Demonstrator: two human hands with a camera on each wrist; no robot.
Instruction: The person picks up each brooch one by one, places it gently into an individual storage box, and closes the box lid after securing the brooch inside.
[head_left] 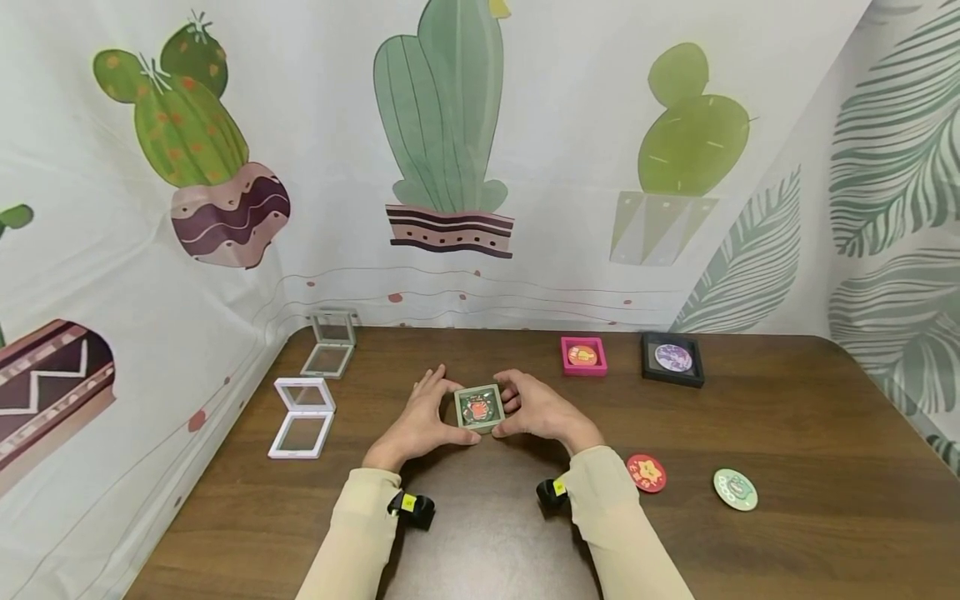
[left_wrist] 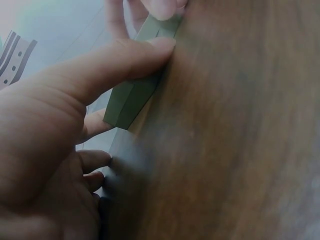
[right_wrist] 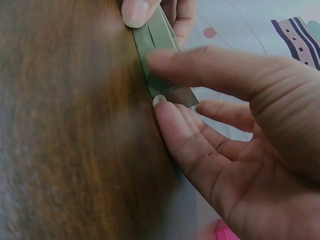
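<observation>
A square green display frame [head_left: 483, 425] with a red-and-dark round badge [head_left: 478, 408] behind its clear window is between both hands at the middle of the table. My left hand [head_left: 426, 417] grips its left side, thumb along the front edge. From the right, my right hand [head_left: 542, 407] holds the frame, its thumb at the near corner and curled fingers by the right side. In the left wrist view the green frame [left_wrist: 131, 102] stands edge-on over the wood. A thin seam runs along the frame's edge [right_wrist: 144, 45] in the right wrist view.
At left, a white display frame [head_left: 302, 433] and a grey one [head_left: 328, 360] stand hinged open. Back right hold badges a pink frame [head_left: 583, 371] and a black frame [head_left: 675, 377]. A red badge [head_left: 647, 473] and a pale green badge [head_left: 735, 489] lie near the right forearm.
</observation>
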